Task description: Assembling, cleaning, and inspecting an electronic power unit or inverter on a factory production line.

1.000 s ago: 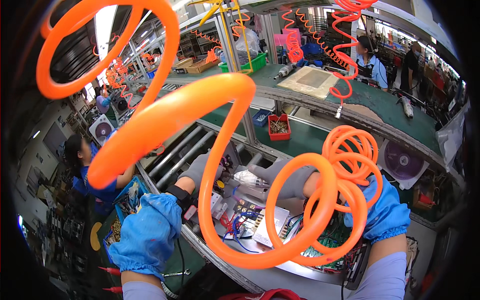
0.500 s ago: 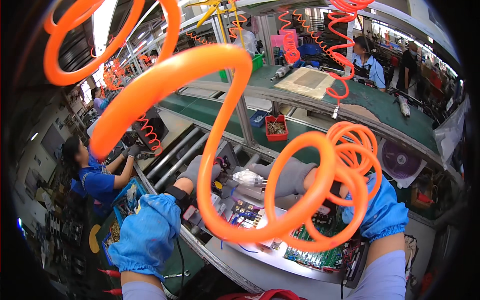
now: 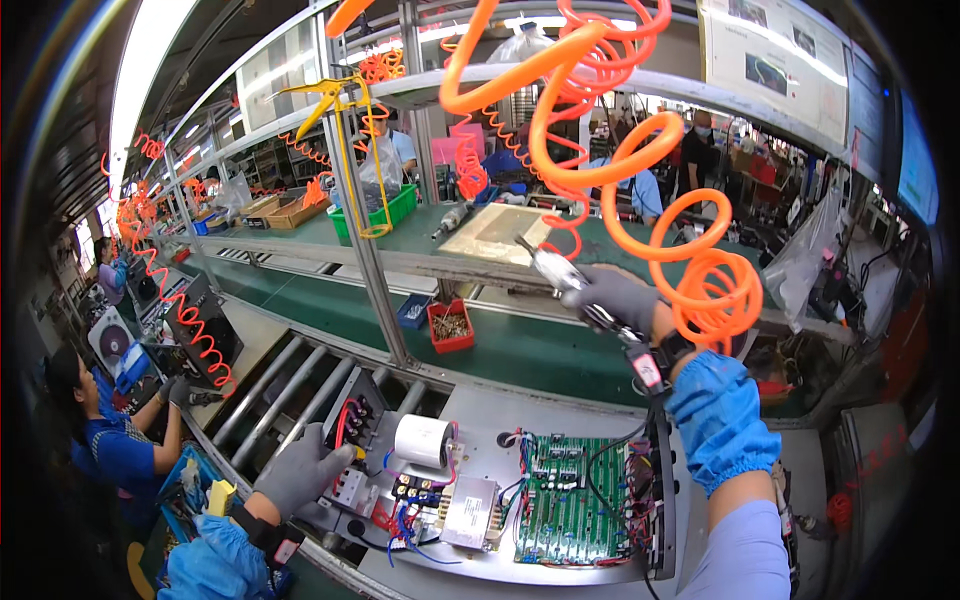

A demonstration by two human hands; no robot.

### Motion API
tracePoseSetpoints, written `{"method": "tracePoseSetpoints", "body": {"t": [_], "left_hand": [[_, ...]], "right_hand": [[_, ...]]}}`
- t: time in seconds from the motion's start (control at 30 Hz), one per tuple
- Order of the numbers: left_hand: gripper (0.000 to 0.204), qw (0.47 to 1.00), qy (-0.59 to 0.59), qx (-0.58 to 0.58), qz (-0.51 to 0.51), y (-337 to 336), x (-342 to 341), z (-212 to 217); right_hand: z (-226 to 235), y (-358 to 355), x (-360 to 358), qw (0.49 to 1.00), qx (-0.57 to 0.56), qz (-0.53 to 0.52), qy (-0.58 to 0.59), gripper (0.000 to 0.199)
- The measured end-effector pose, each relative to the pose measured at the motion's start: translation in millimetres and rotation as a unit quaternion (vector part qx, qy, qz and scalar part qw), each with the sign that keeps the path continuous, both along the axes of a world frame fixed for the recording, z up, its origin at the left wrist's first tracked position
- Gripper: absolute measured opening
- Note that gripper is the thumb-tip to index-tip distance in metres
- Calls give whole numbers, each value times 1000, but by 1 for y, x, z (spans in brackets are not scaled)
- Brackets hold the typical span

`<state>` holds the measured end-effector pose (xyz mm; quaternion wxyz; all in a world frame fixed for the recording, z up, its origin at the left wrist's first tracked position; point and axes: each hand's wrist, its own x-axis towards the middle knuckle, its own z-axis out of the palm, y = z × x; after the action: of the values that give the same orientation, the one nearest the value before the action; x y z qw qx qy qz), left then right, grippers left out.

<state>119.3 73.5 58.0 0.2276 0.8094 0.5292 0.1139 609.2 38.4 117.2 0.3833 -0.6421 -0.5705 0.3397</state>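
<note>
A silver-and-black handheld tool [image 3: 555, 268] is grasped in the gray-gloved right hand [image 3: 615, 297], which is held raised, the tip pointed up and left. The gray-gloved left hand [image 3: 305, 472] is placed at the left end of an open metal chassis [image 3: 480, 572]; whether anything is gripped by it cannot be told. The chassis is laid in front of the person, below the tool and well apart from it. Inside it, 1 white cylinder [image 3: 423, 441], 1 silver box [image 3: 469, 513] and a green circuit board [image 3: 575, 500] are seen from left to right, joined by colored wires. Metal rollers [image 3: 275, 400] are set beyond the left hand. Farther off, 1 red bin [image 3: 450, 326] of small metal parts is stood on a green surface [image 3: 560, 350], beside 1 blue bin [image 3: 413, 310]. Overhead, an orange coiled hose [image 3: 600, 170] is hung. At far left, a co-worker in blue [image 3: 125, 440] is seen.
</note>
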Motion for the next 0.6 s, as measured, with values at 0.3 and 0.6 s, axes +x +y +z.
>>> {"method": "tracePoseSetpoints", "body": {"t": [0.3,0.6], "left_hand": [[60,999,39,-1,2,3,-1,1],[66,999,46,1,21,-2,6,5]], "right_hand": [[-47,-54,89,906,-145,-85,-388,61],[-60,-54,86,879,-70,-132,-453,62]]}}
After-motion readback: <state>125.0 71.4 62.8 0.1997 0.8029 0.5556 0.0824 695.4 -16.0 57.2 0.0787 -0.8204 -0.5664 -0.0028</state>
